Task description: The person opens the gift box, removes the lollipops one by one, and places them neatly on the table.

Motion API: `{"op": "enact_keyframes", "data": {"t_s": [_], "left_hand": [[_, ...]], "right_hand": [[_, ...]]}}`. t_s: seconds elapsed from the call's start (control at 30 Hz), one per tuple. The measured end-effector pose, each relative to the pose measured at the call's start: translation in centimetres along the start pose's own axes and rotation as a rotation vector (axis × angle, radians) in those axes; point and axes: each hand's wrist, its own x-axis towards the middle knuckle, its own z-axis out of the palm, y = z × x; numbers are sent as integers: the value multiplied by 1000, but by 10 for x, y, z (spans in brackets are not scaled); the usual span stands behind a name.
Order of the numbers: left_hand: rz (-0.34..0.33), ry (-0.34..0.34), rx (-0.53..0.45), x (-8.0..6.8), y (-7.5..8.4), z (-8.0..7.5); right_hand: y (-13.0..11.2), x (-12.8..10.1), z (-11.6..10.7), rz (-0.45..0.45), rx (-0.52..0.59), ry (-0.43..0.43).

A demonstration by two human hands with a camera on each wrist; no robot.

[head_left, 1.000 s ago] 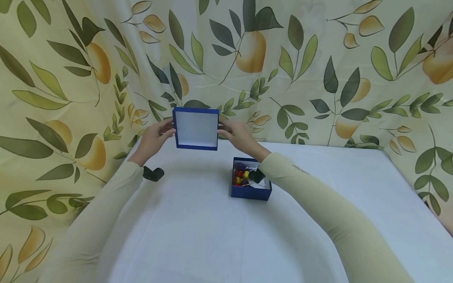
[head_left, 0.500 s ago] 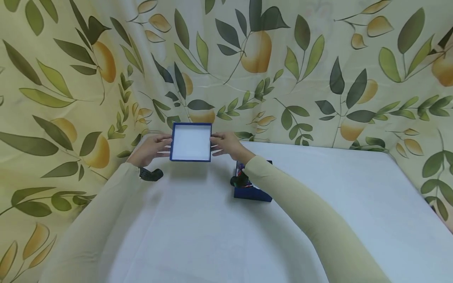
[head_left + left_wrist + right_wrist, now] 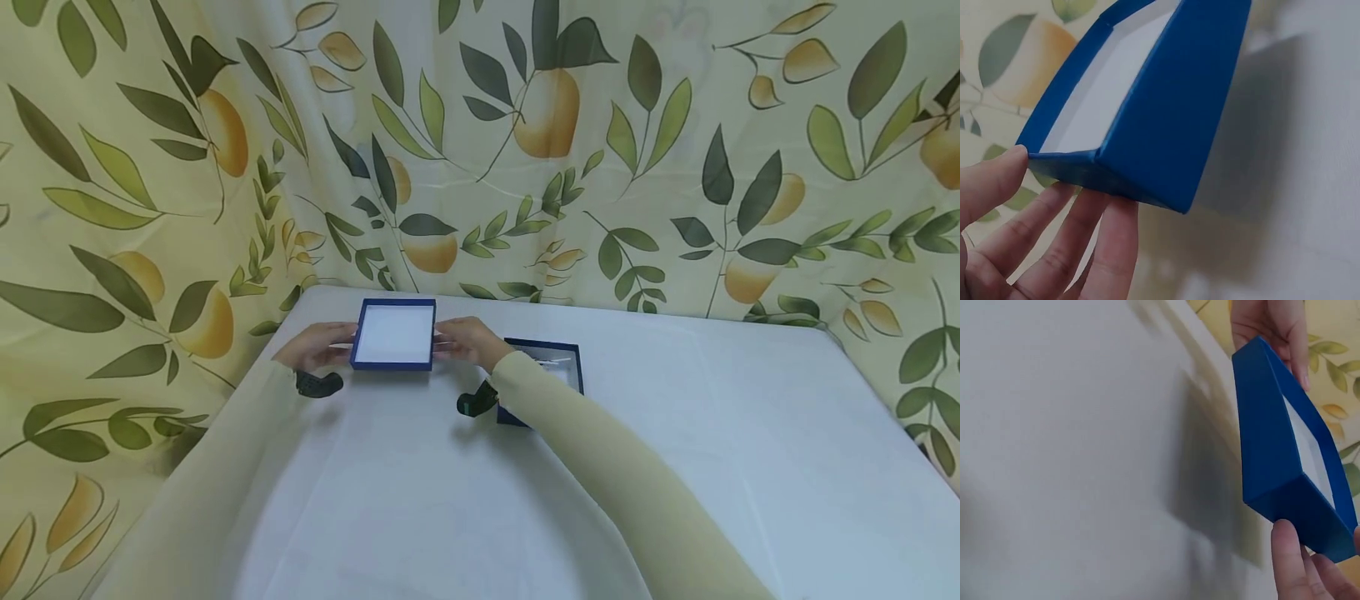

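Observation:
A shallow blue lid (image 3: 393, 335) with a white inside faces up, low over the white table (image 3: 420, 500) near its far left corner. My left hand (image 3: 330, 343) holds its left edge and my right hand (image 3: 452, 340) holds its right edge. In the left wrist view the thumb (image 3: 991, 181) lies on the rim of the lid (image 3: 1166, 106) and the fingers (image 3: 1085, 244) reach under it. The right wrist view shows the lid (image 3: 1285, 456) just above its shadow, with my thumb (image 3: 1291, 562) on its near corner. A blue box (image 3: 555, 367) stands to the right, half hidden by my right forearm.
A leaf-and-pear patterned curtain (image 3: 600, 150) hangs close behind the table and around its left side. The table's left edge (image 3: 225, 442) falls away near my left arm. Black wrist cameras (image 3: 474, 403) sit under both wrists.
Both hands have brought the lid down from in front of the curtain to just over the table and laid it flatter. My right forearm now covers most of the open box.

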Motion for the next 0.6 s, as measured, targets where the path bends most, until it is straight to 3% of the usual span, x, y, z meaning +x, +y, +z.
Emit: {"op": "enact_keyframes", "data": {"t_s": [0.1, 0.3, 0.6], "left_hand": [[-45, -20, -51, 4, -8, -4], [-94, 26, -110, 9, -16, -3], [-84, 120, -41, 18, -19, 3]], "right_hand": [[9, 6, 3, 28, 22, 2], [19, 13, 12, 55, 108, -2], [18, 11, 15, 85, 67, 22]]}}
